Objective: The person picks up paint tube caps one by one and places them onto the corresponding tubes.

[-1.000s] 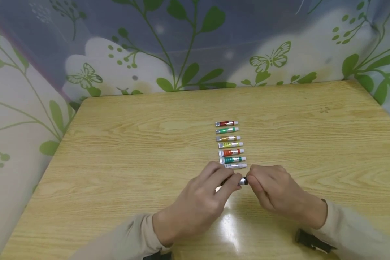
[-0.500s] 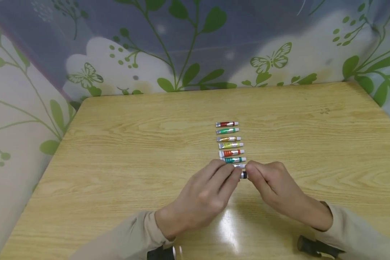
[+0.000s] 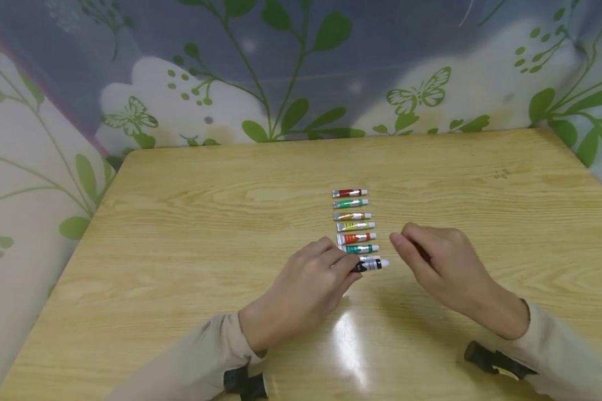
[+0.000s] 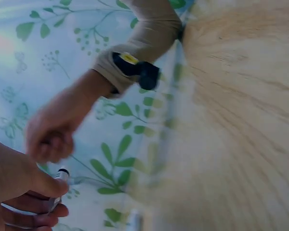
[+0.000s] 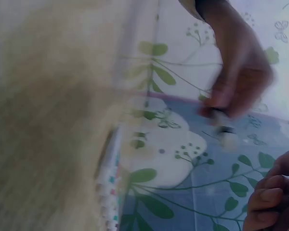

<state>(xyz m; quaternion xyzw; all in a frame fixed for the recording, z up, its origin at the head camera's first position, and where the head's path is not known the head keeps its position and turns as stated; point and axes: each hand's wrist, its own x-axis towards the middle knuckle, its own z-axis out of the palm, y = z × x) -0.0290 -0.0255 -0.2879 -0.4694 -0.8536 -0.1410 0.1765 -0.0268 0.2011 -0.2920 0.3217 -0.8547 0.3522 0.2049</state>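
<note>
My left hand (image 3: 308, 281) pinches a black paint tube (image 3: 367, 266) between thumb and fingers, its white tip (image 3: 385, 263) pointing right. In the left wrist view the same tube (image 4: 61, 179) sticks out past the thumb; in the right wrist view its pale end (image 5: 228, 140) is blurred. My right hand (image 3: 448, 264) stands apart to the right of the tip, fingers curled, thumb against the index finger, nothing visible in it. Right behind the held tube lies a silvery-white paint tube (image 3: 368, 258), partly covered. Dark green (image 3: 363, 249) and red (image 3: 356, 238) paint tubes lie farther back.
The column continues away from me with yellow (image 3: 355, 226), ochre (image 3: 351, 216), light green (image 3: 350, 204) and dark red (image 3: 349, 193) paint tubes, caps rightward. All lie on a wooden table (image 3: 205, 223). A leaf-patterned cloth (image 3: 301, 72) hangs along the table's back edge.
My right hand has come away from the tube's end, moving right and slightly up, so the white tip now shows. My left hand has brought the black paint tube slightly closer to the row.
</note>
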